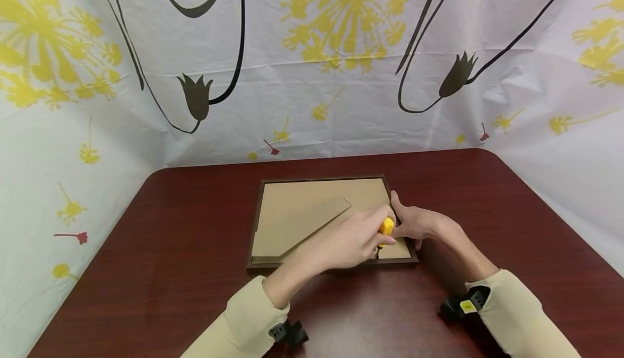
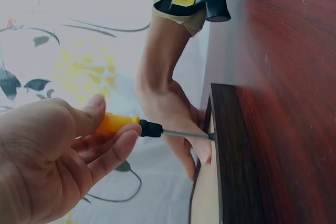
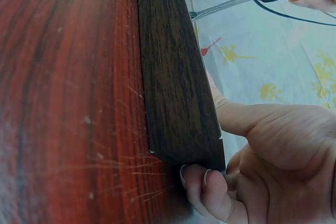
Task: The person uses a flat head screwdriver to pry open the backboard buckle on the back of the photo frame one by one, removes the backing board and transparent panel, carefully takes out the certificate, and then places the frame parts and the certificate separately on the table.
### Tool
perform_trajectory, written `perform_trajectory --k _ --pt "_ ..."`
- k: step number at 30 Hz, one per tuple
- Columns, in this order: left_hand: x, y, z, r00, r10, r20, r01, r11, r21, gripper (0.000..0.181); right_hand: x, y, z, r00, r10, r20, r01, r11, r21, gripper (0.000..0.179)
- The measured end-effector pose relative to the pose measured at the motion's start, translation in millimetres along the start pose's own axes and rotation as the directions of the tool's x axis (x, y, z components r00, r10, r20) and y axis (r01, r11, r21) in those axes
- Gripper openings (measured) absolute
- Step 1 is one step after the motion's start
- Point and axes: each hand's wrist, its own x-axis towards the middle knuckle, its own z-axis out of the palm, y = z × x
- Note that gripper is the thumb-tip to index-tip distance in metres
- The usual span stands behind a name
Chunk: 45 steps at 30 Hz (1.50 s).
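A dark wooden picture frame (image 1: 255,222) lies back side up on the table, its tan backing board (image 1: 365,190) showing. A slanted cardboard stand flap (image 1: 312,220) lies across that board. My left hand (image 1: 348,241) grips the yellow handle of a screwdriver (image 2: 118,123). The metal shaft reaches the inner edge of the frame's near side, close to the right corner; the exact contact at the tip is too small to tell. At the frame's right side, my right hand (image 1: 421,222) holds the edge, thumb over the board and fingertips (image 3: 194,182) curled against the outer corner.
The dark red wooden table (image 1: 195,212) extends around the frame on all sides. White sheeting with yellow and grey flower prints (image 1: 331,103) hangs behind the table and along both sides. Black wrist cameras (image 1: 294,333) sit on both cuffs.
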Motion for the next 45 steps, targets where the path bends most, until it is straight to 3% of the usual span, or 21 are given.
perform_trajectory --k 3,7,11,18,26,30,39,42,45 --pt "2.2 -9.4 1.0 0.994 -0.108 -0.023 0.104 0.986 -0.133 0.013 0.9 0 0 1.0 0.02 0.006 -0.02 1.0 0.011 0.121" --pt "7.1 -27.1 0.6 0.973 -0.232 -0.013 0.216 0.923 -0.319 0.01 2.7 0 1 0.999 0.047 0.015 -0.048 0.998 0.033 0.133" --pt "14.5 -37.5 -2.8 0.97 -0.241 0.041 0.239 0.895 -0.378 0.009 3.2 0 2 0.999 0.052 0.015 -0.053 0.998 0.038 0.136" --pt "29.1 -44.8 -9.0 0.961 -0.238 0.14 0.274 0.89 -0.365 0.011 1.8 0 2 0.999 0.036 0.016 -0.037 0.997 0.068 0.133" --pt "32.1 -50.5 -10.2 0.946 -0.271 0.179 0.322 0.854 -0.408 0.011 1.2 -2 1 0.999 0.047 0.022 -0.048 0.998 0.052 0.133" --pt "25.9 -46.6 -12.0 0.953 -0.244 0.177 0.296 0.868 -0.398 0.012 2.4 -3 3 0.999 0.049 0.022 -0.05 0.997 0.054 0.133" --pt "8.9 -22.7 -11.1 0.978 -0.167 0.124 0.191 0.955 -0.227 0.015 1.2 -3 3 0.999 0.04 0.018 -0.041 0.999 0.036 0.131" --pt "7.0 -19.8 -9.7 0.978 -0.17 0.121 0.194 0.955 -0.225 0.015 1.2 -3 3 0.999 0.036 0.015 -0.037 0.999 0.039 0.131" --pt "8.3 -22.7 -9.1 0.972 -0.201 0.119 0.227 0.932 -0.283 0.013 1.1 -3 3 0.999 0.036 0.011 -0.036 0.998 0.046 0.131"
